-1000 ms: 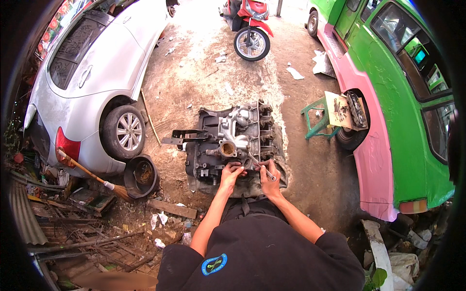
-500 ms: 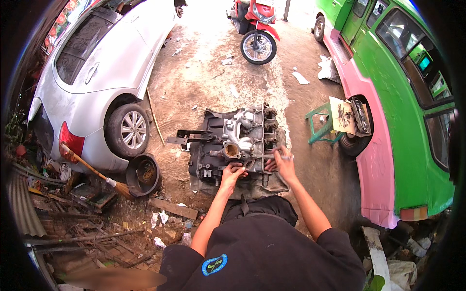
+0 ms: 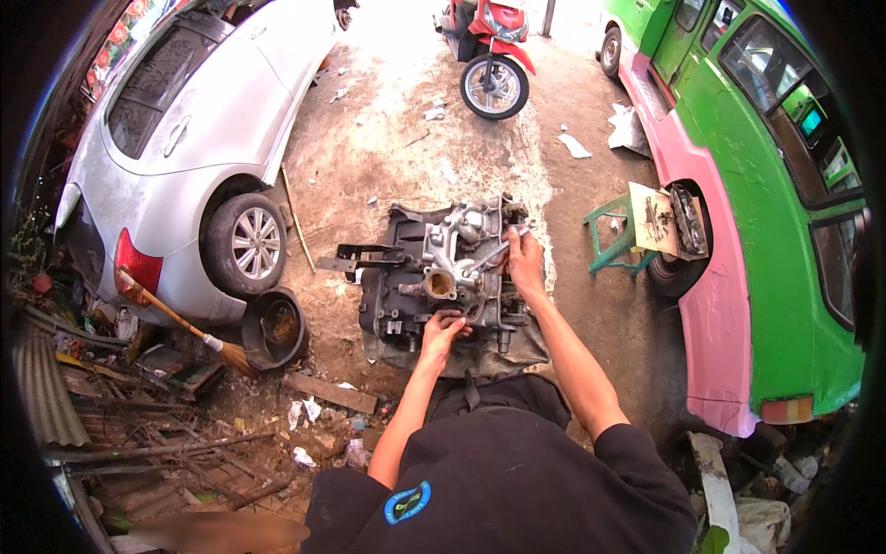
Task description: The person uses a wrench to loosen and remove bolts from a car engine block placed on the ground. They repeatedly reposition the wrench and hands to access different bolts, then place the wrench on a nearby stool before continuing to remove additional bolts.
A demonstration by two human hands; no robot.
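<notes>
Left hand (image 3: pixel 441 334) laid on the near edge of the engine block (image 3: pixel 443 277), grip not discernible, right hand (image 3: pixel 524 261) closed on a metal tool (image 3: pixel 499 248) upon the block's far right, block set on dirt ground between silver car (image 3: pixel 198 148) and green van (image 3: pixel 766 212), red motorbike (image 3: pixel 489 55) beyond

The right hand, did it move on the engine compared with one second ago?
Yes. The right hand went from the near edge of the engine to its far right side, toward the motorcycle.
</notes>
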